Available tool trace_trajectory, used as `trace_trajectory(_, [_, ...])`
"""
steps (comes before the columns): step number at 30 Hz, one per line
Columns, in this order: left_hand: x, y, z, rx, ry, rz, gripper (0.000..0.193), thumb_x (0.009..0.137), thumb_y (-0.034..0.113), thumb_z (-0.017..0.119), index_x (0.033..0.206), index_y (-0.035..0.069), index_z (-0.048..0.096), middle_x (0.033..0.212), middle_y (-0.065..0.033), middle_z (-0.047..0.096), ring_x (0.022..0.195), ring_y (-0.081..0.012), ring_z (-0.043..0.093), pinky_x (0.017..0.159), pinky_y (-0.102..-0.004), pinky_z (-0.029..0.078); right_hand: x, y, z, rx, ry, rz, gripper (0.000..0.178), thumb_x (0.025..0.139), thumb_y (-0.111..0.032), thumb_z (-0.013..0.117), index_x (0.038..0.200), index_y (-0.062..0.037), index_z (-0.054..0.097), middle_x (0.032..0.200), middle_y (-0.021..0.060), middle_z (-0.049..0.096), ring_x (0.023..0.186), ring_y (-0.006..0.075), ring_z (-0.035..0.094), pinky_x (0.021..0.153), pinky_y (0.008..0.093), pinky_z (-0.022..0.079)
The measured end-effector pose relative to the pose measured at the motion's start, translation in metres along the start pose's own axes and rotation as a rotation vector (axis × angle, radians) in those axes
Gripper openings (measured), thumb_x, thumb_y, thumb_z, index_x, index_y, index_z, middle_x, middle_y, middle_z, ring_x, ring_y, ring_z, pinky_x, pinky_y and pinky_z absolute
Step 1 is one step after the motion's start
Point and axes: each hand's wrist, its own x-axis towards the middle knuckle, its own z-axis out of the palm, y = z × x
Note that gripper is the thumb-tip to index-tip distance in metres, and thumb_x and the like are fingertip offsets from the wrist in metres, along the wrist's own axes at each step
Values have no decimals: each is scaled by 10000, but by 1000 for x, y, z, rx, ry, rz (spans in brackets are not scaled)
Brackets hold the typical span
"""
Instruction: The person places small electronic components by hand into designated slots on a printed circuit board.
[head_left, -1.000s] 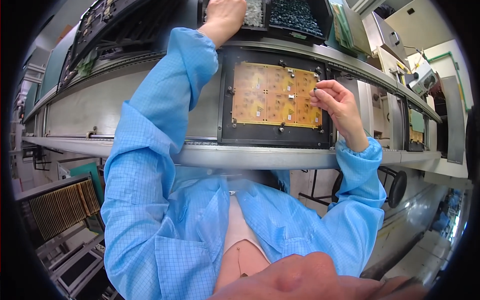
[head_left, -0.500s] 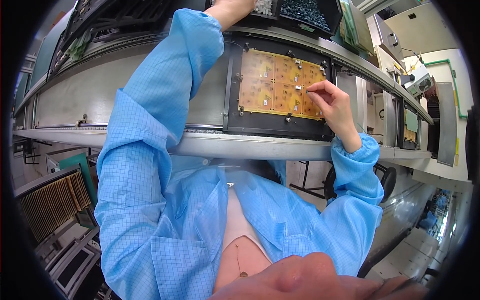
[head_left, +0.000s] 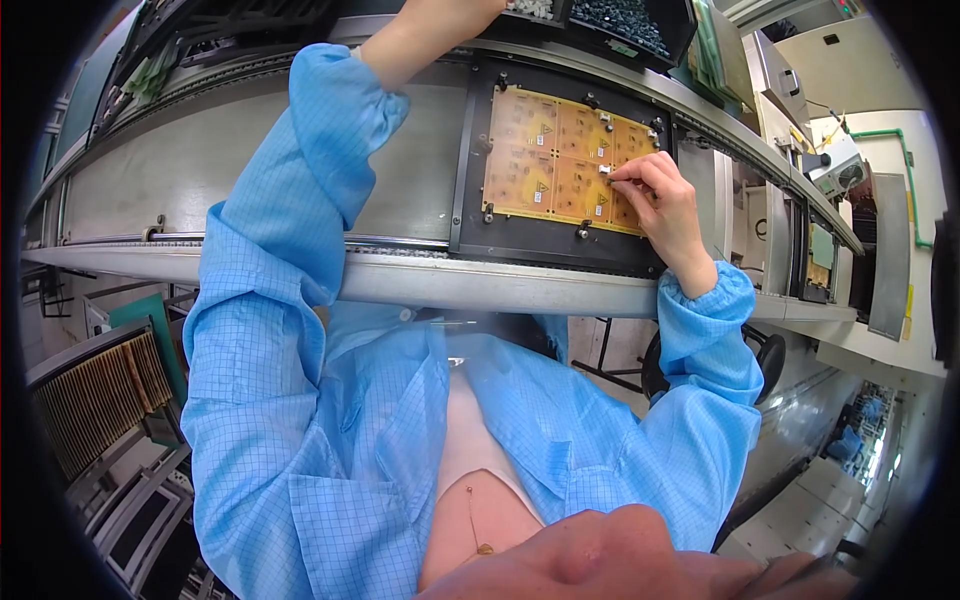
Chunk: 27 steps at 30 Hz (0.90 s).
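A yellow-orange circuit board panel (head_left: pixel 520 150), split into several identical sections, lies in a black carrier frame (head_left: pixel 468 190) on the conveyor line. Over its right part my right hand (head_left: pixel 668 208) is closed, thumb and fingertips pinched together. What is in the pinch is too small to make out. Right beside those fingertips a small white component (head_left: pixel 604 169) sits on the panel; another white component (head_left: pixel 606 119) is farther back. My left hand (head_left: pixel 450 18) reaches to the top edge, next to a bin of white parts (head_left: pixel 532 9); its fingers are cut off from view.
A black bin of small dark parts (head_left: pixel 622 24) stands behind the panel. Black clamps (head_left: pixel 591 101) rise around the carrier's edges. A metal rail (head_left: pixel 500 278) runs along the near side. Green boards (head_left: pixel 712 60) stand at the back right, and a rack (head_left: pixel 100 400) is at lower left.
My left forearm has swung a little left, its hand still at the bins. My right hand stays pinched over the panel, its fingertips now closer to the white component. The view has shifted slightly.
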Motion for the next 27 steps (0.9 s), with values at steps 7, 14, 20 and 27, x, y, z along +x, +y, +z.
trace_trajectory(7, [-33,-12,-19,-332,-46,-227,149,871,136,701,854,-12,703,713,-58,694,654,-121,656,602,-270,519,36,1,-1,-97,-121,-279,118,783,42,711,887,-2,674,881,95,637,830,254,594,707,324,514])
trace_trajectory(14, [-55,-21,-26,-765,-209,-596,130,889,137,685,916,11,695,762,-56,703,664,-141,666,588,-276,524,55,6,-9,-95,-262,-463,140,767,22,725,891,-12,671,900,96,640,837,264,593,728,350,522])
trace_trajectory(20, [-71,-35,-18,-771,-287,-525,231,863,145,722,1052,15,690,936,-67,698,882,-159,668,797,-301,548,57,6,-16,-121,-336,-449,151,767,8,731,905,-9,671,919,96,654,855,258,609,747,345,527])
trace_trajectory(27, [-95,-22,-15,-838,-395,-526,210,852,84,715,1042,0,687,919,-57,696,827,-112,647,758,-249,514,120,9,-36,-218,-81,-375,124,868,-6,675,992,-12,673,953,121,673,842,239,669,714,321,540])
